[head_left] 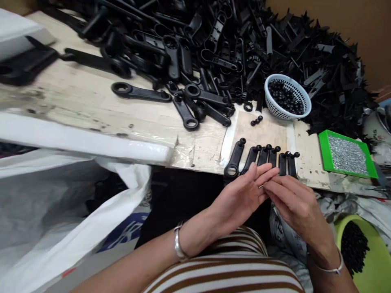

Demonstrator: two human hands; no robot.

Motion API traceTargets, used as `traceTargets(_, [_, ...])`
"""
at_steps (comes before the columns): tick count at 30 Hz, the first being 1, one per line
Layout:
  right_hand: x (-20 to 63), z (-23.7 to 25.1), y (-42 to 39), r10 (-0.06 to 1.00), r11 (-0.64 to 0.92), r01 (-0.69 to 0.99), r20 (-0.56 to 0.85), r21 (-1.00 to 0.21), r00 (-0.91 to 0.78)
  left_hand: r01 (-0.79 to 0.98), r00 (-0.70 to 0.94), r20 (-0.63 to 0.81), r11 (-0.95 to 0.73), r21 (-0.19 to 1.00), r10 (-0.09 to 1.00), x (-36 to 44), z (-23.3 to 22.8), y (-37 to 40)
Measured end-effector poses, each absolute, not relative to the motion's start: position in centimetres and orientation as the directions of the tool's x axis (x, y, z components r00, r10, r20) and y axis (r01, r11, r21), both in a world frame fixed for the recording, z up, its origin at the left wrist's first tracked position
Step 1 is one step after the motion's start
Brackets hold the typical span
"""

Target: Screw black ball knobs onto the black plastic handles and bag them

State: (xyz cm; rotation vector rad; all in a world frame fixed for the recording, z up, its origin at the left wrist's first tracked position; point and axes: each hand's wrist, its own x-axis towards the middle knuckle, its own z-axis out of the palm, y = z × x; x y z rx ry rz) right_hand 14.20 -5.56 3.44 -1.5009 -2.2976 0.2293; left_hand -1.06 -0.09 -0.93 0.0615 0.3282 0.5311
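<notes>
Counter (91, 101): pale, worn board. Heap of black plastic levers (214, 36): covers the far side, ring-ended arms tangled. Row of six black levers (262, 159): set side by side at the near edge, ring ends toward the person, just beyond the fingertips. Green tray (323, 151): holds small silvery screws. White basket (301, 106): holds small black caps. Left hand (241, 195): open, fingers extended. Right hand (291, 199): grip pinched on a tiny metal piece (261, 186) against the left fingertips.
</notes>
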Motion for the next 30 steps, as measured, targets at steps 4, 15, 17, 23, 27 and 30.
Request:
traceTargets(4, [15.1,3.6,-5.5,0.929,0.358,0.826,0.258,-0.435,-0.267,-0.482,0.816,-0.294,0.866,0.129,0.498,-1.1,-1.0,0.0])
traceTargets(15, [19.4,2.4,0.4,0.874,0.190,0.872,0.483,-0.451,0.059,-0.477,0.823,-0.293,0.872,0.106,0.486,-1.1,-1.2,0.1])
traceTargets(17, [19.4,2.1,0.9,0.875,0.204,0.878,0.482,-0.433,0.035,-0.477,0.824,-0.288,0.872,0.111,0.488,-1.2,-1.2,0.1])
traceTargets(23, [19.6,1.2,1.4,0.884,0.217,0.884,0.467,-0.414,0.001,-0.472,0.828,-0.285,0.875,0.110,0.482,-1.3,-1.2,0.3])
traceTargets(27, [19.7,1.1,1.5,0.892,0.207,0.907,0.452,-0.367,-0.021,-0.479,0.824,-0.290,0.872,0.103,0.487,-1.3,-1.2,0.3])
traceTargets(30, [19.2,2.1,0.6,0.892,0.198,0.920,0.451,-0.337,-0.026,-0.484,0.821,-0.294,0.870,0.096,0.489,-1.3,-1.1,0.4])
